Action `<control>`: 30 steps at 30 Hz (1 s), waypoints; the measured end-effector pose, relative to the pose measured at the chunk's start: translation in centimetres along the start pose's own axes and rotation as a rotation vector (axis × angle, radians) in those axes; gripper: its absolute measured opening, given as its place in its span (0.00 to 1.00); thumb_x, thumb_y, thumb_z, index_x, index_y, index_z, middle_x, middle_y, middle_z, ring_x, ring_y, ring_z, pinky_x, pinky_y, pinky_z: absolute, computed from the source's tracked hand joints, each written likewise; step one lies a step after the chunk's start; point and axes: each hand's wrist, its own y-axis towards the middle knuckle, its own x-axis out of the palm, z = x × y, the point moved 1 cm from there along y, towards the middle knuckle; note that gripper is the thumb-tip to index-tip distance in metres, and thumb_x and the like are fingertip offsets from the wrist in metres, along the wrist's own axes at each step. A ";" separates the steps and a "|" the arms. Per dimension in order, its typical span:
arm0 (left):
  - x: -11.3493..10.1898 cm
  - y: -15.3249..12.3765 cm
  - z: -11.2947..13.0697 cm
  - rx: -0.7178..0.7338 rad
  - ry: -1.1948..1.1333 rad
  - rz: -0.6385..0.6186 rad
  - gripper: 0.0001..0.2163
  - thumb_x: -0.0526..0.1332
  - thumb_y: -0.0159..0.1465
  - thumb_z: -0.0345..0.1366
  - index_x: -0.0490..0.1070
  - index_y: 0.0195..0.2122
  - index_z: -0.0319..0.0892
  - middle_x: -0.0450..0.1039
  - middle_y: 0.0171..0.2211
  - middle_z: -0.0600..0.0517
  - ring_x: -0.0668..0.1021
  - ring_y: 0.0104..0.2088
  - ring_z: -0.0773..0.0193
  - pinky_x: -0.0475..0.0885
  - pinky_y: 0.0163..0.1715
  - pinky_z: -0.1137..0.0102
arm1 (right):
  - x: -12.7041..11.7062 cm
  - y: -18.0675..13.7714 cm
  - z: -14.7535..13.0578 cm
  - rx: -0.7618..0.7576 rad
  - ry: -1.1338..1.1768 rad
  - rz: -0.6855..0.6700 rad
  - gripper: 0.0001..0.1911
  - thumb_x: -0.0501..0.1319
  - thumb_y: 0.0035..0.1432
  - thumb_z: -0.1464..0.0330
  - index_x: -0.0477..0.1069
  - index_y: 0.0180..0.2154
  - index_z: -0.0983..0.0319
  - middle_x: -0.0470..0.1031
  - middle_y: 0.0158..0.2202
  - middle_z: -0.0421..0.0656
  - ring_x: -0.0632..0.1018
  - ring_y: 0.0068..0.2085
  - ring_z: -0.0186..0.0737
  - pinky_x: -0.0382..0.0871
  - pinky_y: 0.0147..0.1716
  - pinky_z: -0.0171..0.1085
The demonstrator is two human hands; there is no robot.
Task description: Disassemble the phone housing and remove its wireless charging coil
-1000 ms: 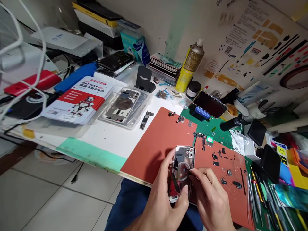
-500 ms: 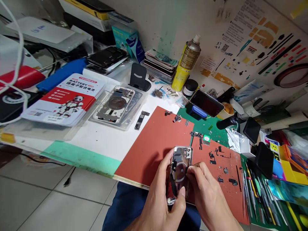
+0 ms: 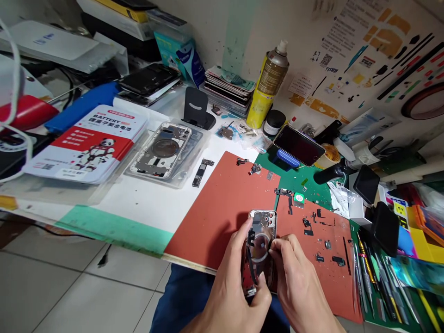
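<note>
A stripped phone housing (image 3: 261, 231), with a round charging-coil ring inside, stands tilted over the front edge of the red-brown mat (image 3: 208, 222). My left hand (image 3: 239, 277) is closed around its left side, thumb near the lower end. Along the housing's left inner side, a loose black flex cable (image 3: 250, 259) curves down toward the left thumb. My right hand (image 3: 294, 273) pinches at the right edge of the housing; whatever lies between these fingertips is hidden. Small removed phone parts (image 3: 307, 224) lie on the mat beyond my right hand.
A second phone housing (image 3: 163, 148) rests on a clear tray left of a logic board (image 3: 202, 172). Tweezers and screwdrivers (image 3: 378, 277) lie at the right. A phone (image 3: 299, 144) leans on a blue stand, near a yellow spray can (image 3: 268, 85). A battery box (image 3: 86, 143) sits left.
The black flex cable inside the housing has shifted and now looks thinner and more curved. My left thumb has moved slightly. Both hands stay at the housing; the camera view has turned a little.
</note>
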 end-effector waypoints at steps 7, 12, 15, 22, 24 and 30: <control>0.1 0.1 -0.5 -0.022 0.005 -0.028 0.39 0.60 0.67 0.25 0.49 0.75 0.62 0.66 0.70 0.45 0.74 0.66 0.43 0.74 0.63 0.41 | 0.1 -0.1 0.2 0.003 0.024 0.009 0.11 0.49 0.70 0.77 0.65 0.43 0.57 0.64 0.37 0.38 0.72 0.30 0.32 0.70 0.26 0.32; 0.2 -0.1 -1.3 -0.055 -0.036 -0.053 0.36 0.55 0.70 0.25 0.50 0.75 0.61 0.62 0.73 0.44 0.70 0.70 0.42 0.76 0.62 0.44 | 0.1 0.0 0.3 0.020 0.054 0.006 0.13 0.47 0.67 0.79 0.63 0.44 0.56 0.64 0.38 0.39 0.72 0.30 0.33 0.69 0.26 0.32; 0.4 -0.2 -1.7 -0.054 -0.040 -0.048 0.34 0.52 0.73 0.26 0.49 0.76 0.62 0.62 0.72 0.45 0.71 0.69 0.43 0.78 0.60 0.45 | 0.3 0.1 0.6 0.031 0.077 0.003 0.15 0.46 0.66 0.79 0.63 0.46 0.56 0.65 0.39 0.40 0.73 0.31 0.33 0.70 0.27 0.33; -0.2 0.7 -0.4 0.015 0.047 -0.058 0.33 0.51 0.74 0.27 0.49 0.74 0.68 0.63 0.70 0.49 0.75 0.65 0.51 0.79 0.60 0.52 | 0.3 -0.1 0.8 0.046 0.135 -0.041 0.10 0.47 0.70 0.75 0.62 0.45 0.56 0.65 0.39 0.40 0.71 0.31 0.34 0.69 0.27 0.34; -0.5 1.0 0.0 0.018 0.122 -0.067 0.33 0.50 0.74 0.27 0.50 0.73 0.69 0.64 0.69 0.50 0.75 0.66 0.52 0.77 0.62 0.52 | 0.2 0.0 0.8 0.052 0.161 -0.050 0.08 0.47 0.72 0.73 0.62 0.44 0.56 0.65 0.38 0.40 0.71 0.30 0.34 0.68 0.26 0.34; -0.8 1.0 0.6 -0.001 0.223 -0.121 0.28 0.50 0.72 0.25 0.61 0.68 0.61 0.64 0.66 0.47 0.77 0.62 0.54 0.81 0.56 0.60 | -0.3 0.2 0.7 0.060 0.229 -0.069 0.09 0.47 0.71 0.75 0.61 0.43 0.56 0.66 0.38 0.40 0.71 0.30 0.34 0.68 0.27 0.33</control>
